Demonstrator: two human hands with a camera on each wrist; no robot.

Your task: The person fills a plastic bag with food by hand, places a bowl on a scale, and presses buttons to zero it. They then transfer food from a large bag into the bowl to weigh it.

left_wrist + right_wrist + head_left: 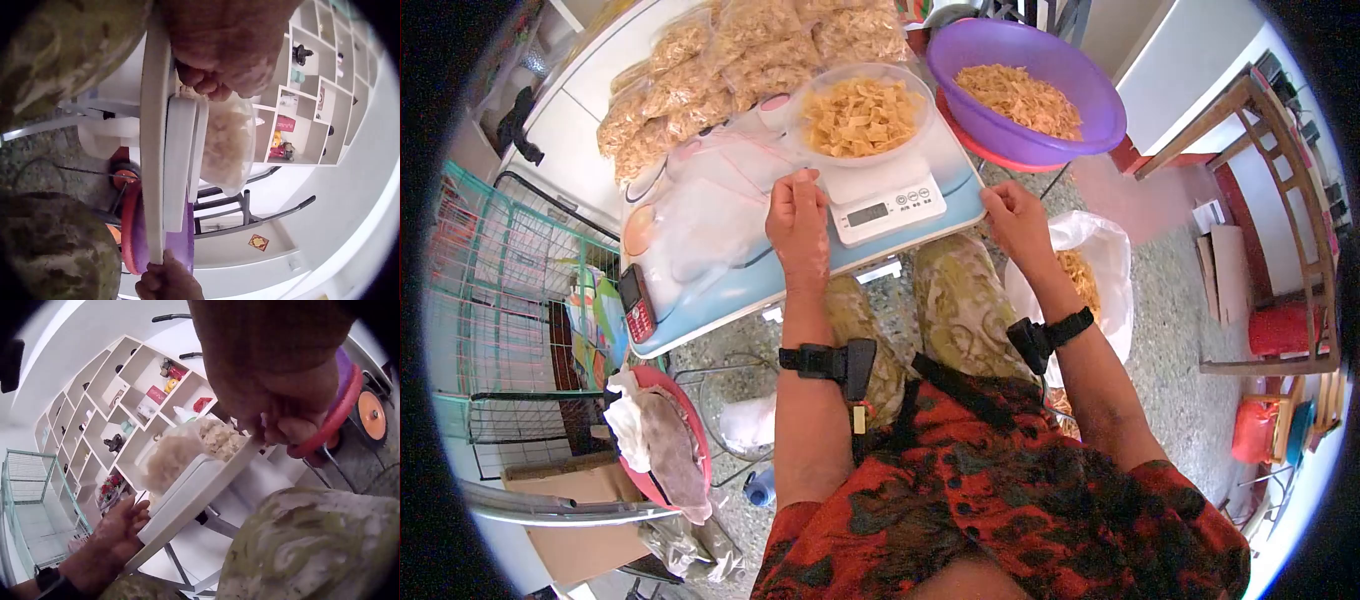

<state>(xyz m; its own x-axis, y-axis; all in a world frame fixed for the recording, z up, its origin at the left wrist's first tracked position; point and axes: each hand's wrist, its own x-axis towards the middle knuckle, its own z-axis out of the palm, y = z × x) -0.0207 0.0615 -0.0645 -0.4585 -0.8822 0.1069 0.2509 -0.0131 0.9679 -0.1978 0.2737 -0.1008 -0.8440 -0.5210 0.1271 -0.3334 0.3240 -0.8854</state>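
A white digital kitchen scale (888, 208) stands at the front edge of a small blue-topped table (730, 305). On it sits a translucent bowl (800, 120) of flat yellow chips (862, 115). My left hand (799, 225) rests beside the scale's left side, its fingers loosely curled and holding nothing. In the right wrist view, that left hand (112, 534) shows relaxed fingers close to the scale (181, 494). At the table's right corner my right hand (1020, 225) pinches the edge between thumb and curled fingers. The left wrist view shows this right hand (169, 282) at the slab's end.
Filled clear bags (750, 50) are piled at the table's back. Thin plastic bags (710, 215) lie left of the scale, with a red phone (636, 303) at the left edge. A purple basin (1090, 95) of shreds stands right, above a white sack (1115, 270) on the floor.
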